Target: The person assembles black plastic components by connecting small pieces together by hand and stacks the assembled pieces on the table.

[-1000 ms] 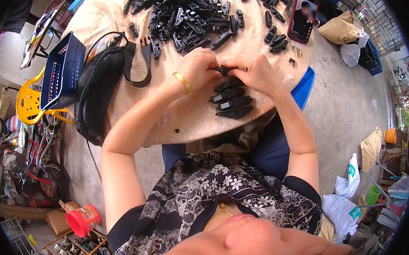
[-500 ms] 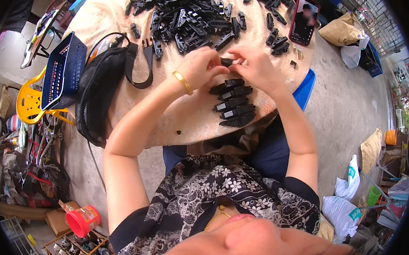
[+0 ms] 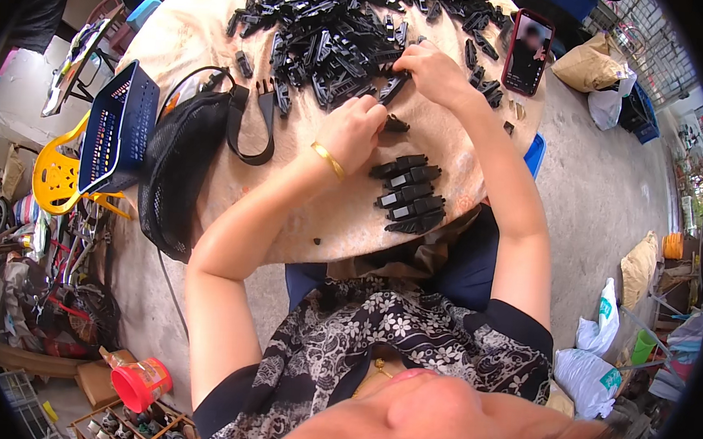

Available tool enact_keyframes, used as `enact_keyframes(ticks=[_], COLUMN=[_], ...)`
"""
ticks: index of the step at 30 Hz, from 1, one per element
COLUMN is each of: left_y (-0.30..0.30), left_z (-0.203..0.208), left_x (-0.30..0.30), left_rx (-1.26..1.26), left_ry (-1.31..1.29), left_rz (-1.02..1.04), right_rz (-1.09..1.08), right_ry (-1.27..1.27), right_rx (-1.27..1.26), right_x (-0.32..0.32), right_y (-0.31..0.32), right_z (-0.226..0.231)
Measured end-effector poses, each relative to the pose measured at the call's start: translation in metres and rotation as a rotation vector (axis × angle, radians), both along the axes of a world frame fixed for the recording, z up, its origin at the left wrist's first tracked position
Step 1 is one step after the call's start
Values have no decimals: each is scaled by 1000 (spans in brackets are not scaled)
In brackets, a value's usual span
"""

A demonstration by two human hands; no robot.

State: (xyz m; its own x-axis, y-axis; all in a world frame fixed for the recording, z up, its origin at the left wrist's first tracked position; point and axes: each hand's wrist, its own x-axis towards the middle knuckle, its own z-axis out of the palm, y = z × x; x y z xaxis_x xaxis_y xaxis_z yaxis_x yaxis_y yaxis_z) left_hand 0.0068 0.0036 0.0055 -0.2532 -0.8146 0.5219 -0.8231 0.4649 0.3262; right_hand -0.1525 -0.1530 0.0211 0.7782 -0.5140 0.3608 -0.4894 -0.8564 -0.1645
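The left hand [image 3: 359,130] has its fingers pinched on a small black plastic clip piece [image 3: 395,125], held just above the row of finished black clips [image 3: 409,194] on the round tan bench [image 3: 304,192]. The right hand [image 3: 433,69], which half a second ago met the left at that piece, has let go and now reaches, fingers curled, into the heap of loose black plastic parts [image 3: 341,23], apparently fetching the next part.

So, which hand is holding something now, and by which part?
The left hand pinches a small black plastic piece by its near end. The right hand reaches into the black pile; grip unclear.
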Motion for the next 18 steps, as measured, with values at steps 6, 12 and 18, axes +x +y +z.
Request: enact_keyframes(ticks=[6,12,18], left_y=[7,2,4], left_z=[5,-2,3], left_x=[-2,-3,-2], left_rx=[29,83,258], left_ry=[-61,144,202], left_rz=[-67,-70,20], right_rz=[-89,-172,92], right_ry=[123,-99,-365], right_rx=[-106,123,777], right_x=[-12,-51,-49], right_y=[28,53,91], right_z=[7,16,19])
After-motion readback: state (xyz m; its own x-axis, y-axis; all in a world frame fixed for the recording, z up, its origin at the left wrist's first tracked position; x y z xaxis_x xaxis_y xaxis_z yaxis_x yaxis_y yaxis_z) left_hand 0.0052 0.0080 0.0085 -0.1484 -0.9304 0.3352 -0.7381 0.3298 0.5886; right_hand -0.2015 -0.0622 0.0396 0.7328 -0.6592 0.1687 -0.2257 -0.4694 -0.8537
